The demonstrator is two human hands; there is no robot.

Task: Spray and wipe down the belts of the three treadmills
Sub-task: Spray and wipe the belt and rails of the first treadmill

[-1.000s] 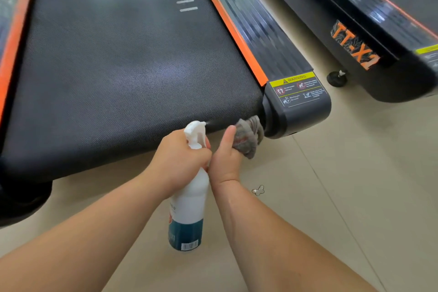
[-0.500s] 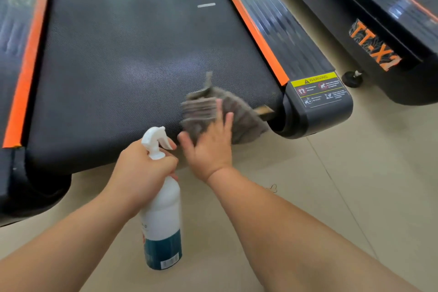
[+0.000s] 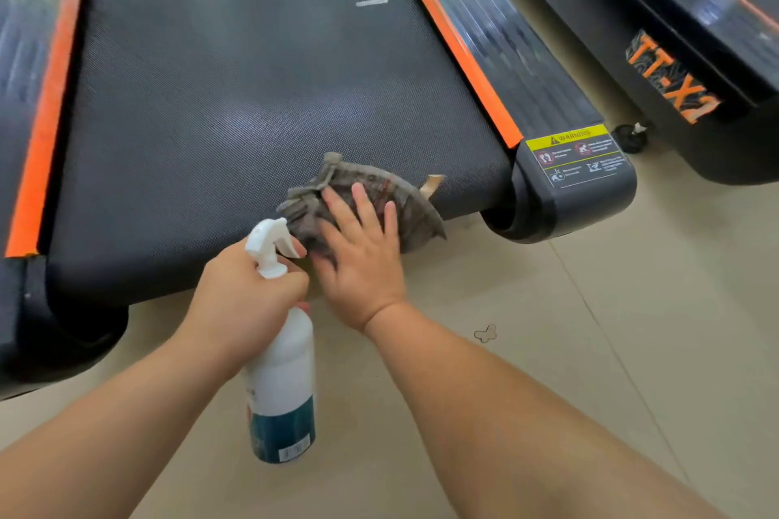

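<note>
A black treadmill belt (image 3: 253,105) with orange side strips fills the upper left of the head view. A grey cloth (image 3: 404,198) lies spread on the belt's near edge. My right hand (image 3: 362,257) presses flat on the cloth with straight, spread fingers. Just left of it, my left hand (image 3: 248,299) grips the neck of a white spray bottle (image 3: 282,383) with a teal base, held upright over the floor, its nozzle pointing toward the belt.
A second black treadmill (image 3: 674,67) marked with orange letters stands at the right, its levelling foot (image 3: 630,135) on the floor. A yellow warning label (image 3: 577,156) sits on the near treadmill's end cap. Beige floor tiles (image 3: 590,350) carry a small butterfly-shaped mark (image 3: 485,334).
My right hand went from gripping the bunched cloth beside the bottle to pressing it spread flat on the belt edge. The view shifted slightly left; the bottle stays in my left hand.
</note>
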